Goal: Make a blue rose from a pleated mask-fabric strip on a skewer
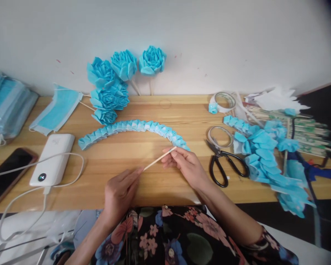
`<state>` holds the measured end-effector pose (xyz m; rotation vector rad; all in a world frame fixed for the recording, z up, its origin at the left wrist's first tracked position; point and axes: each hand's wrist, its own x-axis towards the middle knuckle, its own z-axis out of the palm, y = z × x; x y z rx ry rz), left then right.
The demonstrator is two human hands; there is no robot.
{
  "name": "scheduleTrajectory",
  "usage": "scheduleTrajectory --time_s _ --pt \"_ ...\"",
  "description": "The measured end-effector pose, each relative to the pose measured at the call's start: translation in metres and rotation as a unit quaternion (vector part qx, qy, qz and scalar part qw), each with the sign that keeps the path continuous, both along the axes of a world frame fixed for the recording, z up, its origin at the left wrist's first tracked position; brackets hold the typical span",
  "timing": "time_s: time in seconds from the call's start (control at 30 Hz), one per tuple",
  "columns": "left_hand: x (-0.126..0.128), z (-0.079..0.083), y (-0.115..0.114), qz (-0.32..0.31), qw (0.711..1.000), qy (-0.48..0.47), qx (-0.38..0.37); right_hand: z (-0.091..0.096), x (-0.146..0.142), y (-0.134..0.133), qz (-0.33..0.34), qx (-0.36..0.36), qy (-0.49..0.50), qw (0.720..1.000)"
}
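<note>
A thin wooden stick (156,161) slants between my two hands above the near middle of the table. My left hand (121,191) is closed on its lower end. Near its upper end, my right hand (183,163) pinches it between thumb and fingers. Just beyond the hands, a long curved strip of folded blue petals (132,126) lies on the wood, its right end partly behind my right hand. Blue handmade flowers (106,97) on sticks are bunched behind the strip, and another blue flower (152,60) leans on the wall.
Black-handled scissors (219,162) and rolls of tape (223,102) lie to the right, beside a heap of blue petal strips (262,151) and bundled sticks (311,132). At left are a white power bank (55,158) with cable, a phone (9,176) and face masks (57,108).
</note>
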<state>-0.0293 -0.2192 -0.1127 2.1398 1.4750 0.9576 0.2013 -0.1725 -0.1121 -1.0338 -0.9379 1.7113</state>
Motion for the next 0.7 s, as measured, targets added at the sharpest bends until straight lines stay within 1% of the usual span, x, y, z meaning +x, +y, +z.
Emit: scheduleTrajectory --time_s 0.17,0.3,0.5,0.7 --pt "0.0011 0.0030 -0.0001 0.001 1.000 0.004 0.003 0.0051 -0.0007 -0.0002 0.002 -0.004 -0.013 1.000" --pt "0.0020 0.0040 0.0006 0.003 1.000 0.006 0.006 0.0057 -0.0004 0.0001 0.007 0.010 -0.021 1.000" --pt "-0.0003 -0.0012 -0.0012 -0.006 1.000 0.021 -0.007 0.0028 -0.0040 -0.0003 -0.006 0.014 -0.030 0.999" --pt "-0.0014 -0.0053 -0.0023 -0.016 0.999 0.027 -0.015 0.0036 -0.0089 -0.0004 -0.028 0.044 -0.069 0.996"
